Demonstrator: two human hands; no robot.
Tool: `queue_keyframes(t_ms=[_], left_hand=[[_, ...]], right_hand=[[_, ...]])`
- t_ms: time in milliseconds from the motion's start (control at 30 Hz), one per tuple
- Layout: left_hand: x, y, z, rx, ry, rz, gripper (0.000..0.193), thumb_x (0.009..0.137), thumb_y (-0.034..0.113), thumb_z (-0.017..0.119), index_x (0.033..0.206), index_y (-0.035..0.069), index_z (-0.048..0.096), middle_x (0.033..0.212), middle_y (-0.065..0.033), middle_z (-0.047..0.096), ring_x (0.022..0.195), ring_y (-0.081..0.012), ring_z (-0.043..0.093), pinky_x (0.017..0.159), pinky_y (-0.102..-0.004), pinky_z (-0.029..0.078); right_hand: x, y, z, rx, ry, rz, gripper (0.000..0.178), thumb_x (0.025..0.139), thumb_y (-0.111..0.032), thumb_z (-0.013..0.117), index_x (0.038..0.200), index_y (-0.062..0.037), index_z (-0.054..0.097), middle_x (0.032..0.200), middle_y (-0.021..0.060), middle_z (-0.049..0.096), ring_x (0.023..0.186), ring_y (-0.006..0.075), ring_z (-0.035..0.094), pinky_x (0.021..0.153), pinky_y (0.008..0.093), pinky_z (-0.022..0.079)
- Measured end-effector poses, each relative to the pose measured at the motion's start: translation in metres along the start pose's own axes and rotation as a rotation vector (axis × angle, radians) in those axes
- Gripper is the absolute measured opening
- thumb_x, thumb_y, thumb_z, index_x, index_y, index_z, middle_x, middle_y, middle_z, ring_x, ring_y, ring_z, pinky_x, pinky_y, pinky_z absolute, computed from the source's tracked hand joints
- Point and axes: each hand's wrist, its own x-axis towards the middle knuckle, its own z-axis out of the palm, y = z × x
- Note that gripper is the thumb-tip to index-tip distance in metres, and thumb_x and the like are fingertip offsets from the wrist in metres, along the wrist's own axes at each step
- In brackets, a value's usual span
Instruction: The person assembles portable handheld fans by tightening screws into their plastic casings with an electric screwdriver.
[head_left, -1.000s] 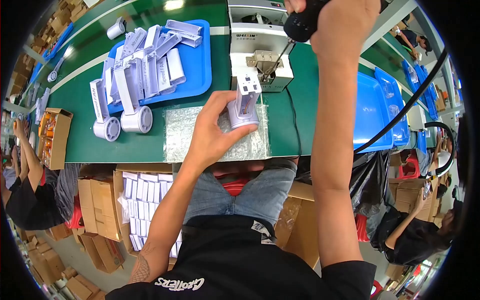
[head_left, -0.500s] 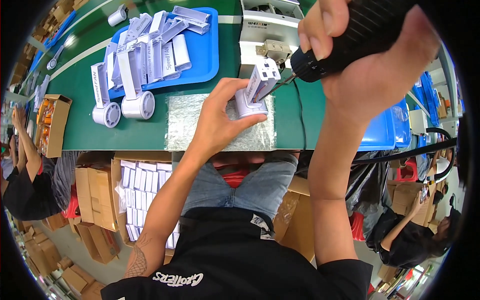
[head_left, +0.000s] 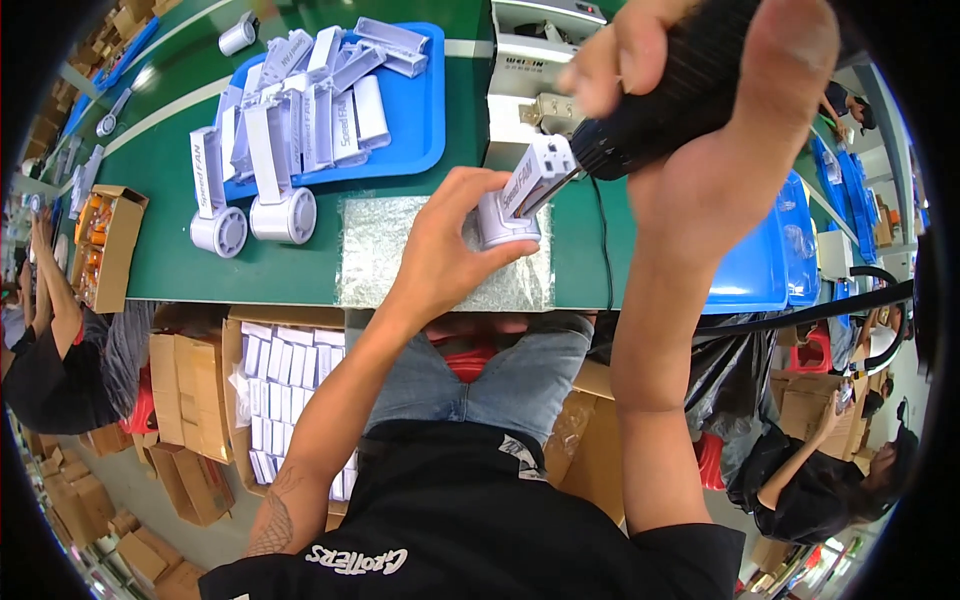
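My left hand (head_left: 440,240) grips the round base of a white handheld fan (head_left: 494,222), thumb on the near side and fingers on the far side. The fan's handle rises from the base, tilted right, with its open side facing right. My right hand (head_left: 700,190) is wrapped round a black electric screwdriver (head_left: 640,128) above and to the right. The driver's nose is close to the handle's upper end; its tip is hidden behind the handle. Beneath the fan lies a sheet of clear bubble wrap (head_left: 385,255) on the green table (head_left: 165,265).
A blue tray (head_left: 425,150) holds several white fan handle shells. Two assembled fans (head_left: 285,215) lean at its near edge. Behind my work stands a white machine (head_left: 515,75). Blue bins (head_left: 745,270) are at right; a carton of white parts (head_left: 235,400) sits below left.
The screwdriver has moved slightly left, nearer the fan handle, and the handle leans further right. My left hand keeps its grip. The view has shifted slightly.
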Motion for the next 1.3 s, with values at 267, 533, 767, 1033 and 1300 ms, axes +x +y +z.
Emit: queue_keyframes(t_ms=[267, 533, 767, 1033, 1300], left_hand=[[-0.001, -0.003, 0.002, -0.040, 0.015, -0.020, 0.061, 0.077, 0.014, 0.094, 0.130, 0.002, 0.065, 0.120, -0.0109, 0.065, 0.108, -0.0260, 0.067, 0.093, -0.0369, 0.054], [-0.001, -0.007, 0.003, -0.067, 0.019, -0.019, 0.060, 0.076, 0.015, 0.094, 0.128, 0.002, 0.066, 0.120, -0.0115, 0.065, 0.108, -0.0252, 0.066, 0.094, -0.0362, 0.053], [-0.003, -0.009, 0.002, -0.070, 0.014, -0.017, 0.062, 0.076, 0.014, 0.093, 0.130, 0.001, 0.066, 0.121, -0.0114, 0.065, 0.109, -0.0248, 0.066, 0.096, -0.0361, 0.053], [-0.001, -0.001, 0.002, -0.020, 0.014, -0.027, 0.056, 0.076, 0.008, 0.092, 0.126, 0.000, 0.066, 0.119, -0.0072, 0.064, 0.110, -0.0203, 0.066, 0.102, -0.0335, 0.051], [0.000, -0.001, 0.001, -0.031, 0.003, -0.004, 0.057, 0.076, 0.007, 0.092, 0.127, 0.000, 0.066, 0.118, -0.0072, 0.063, 0.108, -0.0194, 0.066, 0.099, -0.0332, 0.051]], right_hand=[[0.048, -0.011, -0.030, 0.318, 0.005, -0.211, 0.055, 0.112, -0.055, 0.047, 0.127, -0.0027, 0.053, 0.056, 0.0020, 0.052, 0.040, 0.0121, 0.054, 0.034, 0.0246, 0.045], [0.062, 0.036, -0.027, 0.197, -0.028, -0.129, 0.028, 0.112, -0.036, 0.059, 0.110, -0.0078, 0.056, 0.062, 0.0013, 0.054, 0.042, 0.0091, 0.050, 0.038, 0.0233, 0.039], [0.053, 0.030, -0.023, 0.493, -0.098, -0.072, 0.031, 0.112, -0.039, 0.058, 0.111, -0.0073, 0.057, 0.061, 0.0015, 0.055, 0.040, 0.0090, 0.049, 0.037, 0.0232, 0.039], [0.023, -0.020, -0.007, 0.645, -0.047, 0.124, 0.064, 0.109, -0.064, 0.047, 0.125, -0.0017, 0.054, 0.054, 0.0035, 0.053, 0.036, 0.0120, 0.051, 0.034, 0.0256, 0.042], [0.007, -0.029, 0.004, 0.486, -0.039, 0.070, 0.070, 0.107, -0.068, 0.048, 0.128, -0.0011, 0.052, 0.055, 0.0049, 0.055, 0.037, 0.0125, 0.052, 0.036, 0.0256, 0.043]])
